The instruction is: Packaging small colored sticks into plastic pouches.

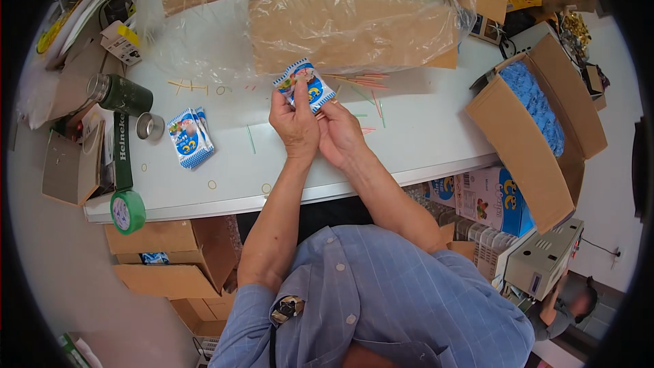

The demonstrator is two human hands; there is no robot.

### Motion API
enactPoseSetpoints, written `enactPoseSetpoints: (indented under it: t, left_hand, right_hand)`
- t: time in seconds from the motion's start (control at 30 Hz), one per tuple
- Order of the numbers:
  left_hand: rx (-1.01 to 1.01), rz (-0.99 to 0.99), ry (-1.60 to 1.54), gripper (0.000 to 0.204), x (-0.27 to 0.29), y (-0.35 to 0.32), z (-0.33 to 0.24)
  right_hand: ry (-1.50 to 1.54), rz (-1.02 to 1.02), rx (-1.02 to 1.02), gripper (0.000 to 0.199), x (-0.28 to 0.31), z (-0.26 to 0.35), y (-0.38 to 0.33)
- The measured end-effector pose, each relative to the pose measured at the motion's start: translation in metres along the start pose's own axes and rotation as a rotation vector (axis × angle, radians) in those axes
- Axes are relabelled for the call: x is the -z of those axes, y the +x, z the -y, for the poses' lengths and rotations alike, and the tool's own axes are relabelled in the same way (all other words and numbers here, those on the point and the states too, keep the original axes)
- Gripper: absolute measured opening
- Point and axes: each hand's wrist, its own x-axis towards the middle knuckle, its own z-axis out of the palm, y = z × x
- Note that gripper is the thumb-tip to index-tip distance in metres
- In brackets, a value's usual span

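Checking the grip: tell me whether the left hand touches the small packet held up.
Touching. The head view shows the left hand with its thumb pressed on the small blue-and-white packet.

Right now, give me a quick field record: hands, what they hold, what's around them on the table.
left hand: pinching a small blue-and-white packet
right hand: against the left hand, under the packet
table: white, scattered coloured sticks
left of hands: two similar packets, green bottle, green tape roll
behind hands: plastic-lined box of coloured sticks
right: open carton of blue items
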Motion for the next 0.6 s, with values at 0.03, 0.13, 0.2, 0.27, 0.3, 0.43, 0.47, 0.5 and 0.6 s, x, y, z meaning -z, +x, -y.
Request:
enactPoseSetpoints:
  t: [0.03, 0.13, 0.2, 0.27, 0.3, 0.43, 0.47, 0.5, 0.6]
  left_hand:
    - [-0.002, -0.002, 0.000, 0.018, 0.000, -0.001, 0.000]
    - [-0.021, -0.008, -0.024, 0.017, -0.001, -0.001, -0.002]
    - [-0.032, -0.116, -0.114, 0.016, 0.000, 0.003, -0.010]
    - [-0.038, -0.156, -0.112, 0.017, 0.013, 0.010, -0.023]
    - [-0.016, -0.169, -0.111, 0.018, 0.023, 0.014, -0.026]
    - [0.073, -0.156, 0.006, 0.020, 0.069, 0.010, -0.054]
    - [0.092, -0.158, 0.081, 0.019, 0.083, 0.006, -0.063]
    - [0.091, -0.162, 0.082, 0.019, 0.092, 0.002, -0.068]
    - [0.235, -0.063, 0.223, 0.018, 0.110, -0.010, -0.083]
  right_hand:
    - [0.024, -0.001, -0.010, 0.037, 0.002, 0.000, -0.001]
    - [0.044, 0.006, -0.009, 0.035, 0.001, -0.001, 0.002]
    - [0.042, 0.005, 0.005, 0.032, 0.008, 0.001, 0.004]
    - [-0.127, -0.108, 0.071, 0.023, 0.015, 0.002, 0.007]
    - [-0.184, -0.128, 0.093, 0.015, 0.010, 0.008, 0.004]
    - [-0.793, -0.010, 0.429, 0.017, 0.015, 0.016, 0.008]
    - [-0.980, 0.050, 0.471, 0.017, 0.011, 0.013, 0.005]
    - [-1.169, 0.104, 0.517, 0.017, 0.011, 0.012, 0.003]
    - [-1.364, 0.195, 0.387, 0.017, 0.024, -0.001, 0.004]
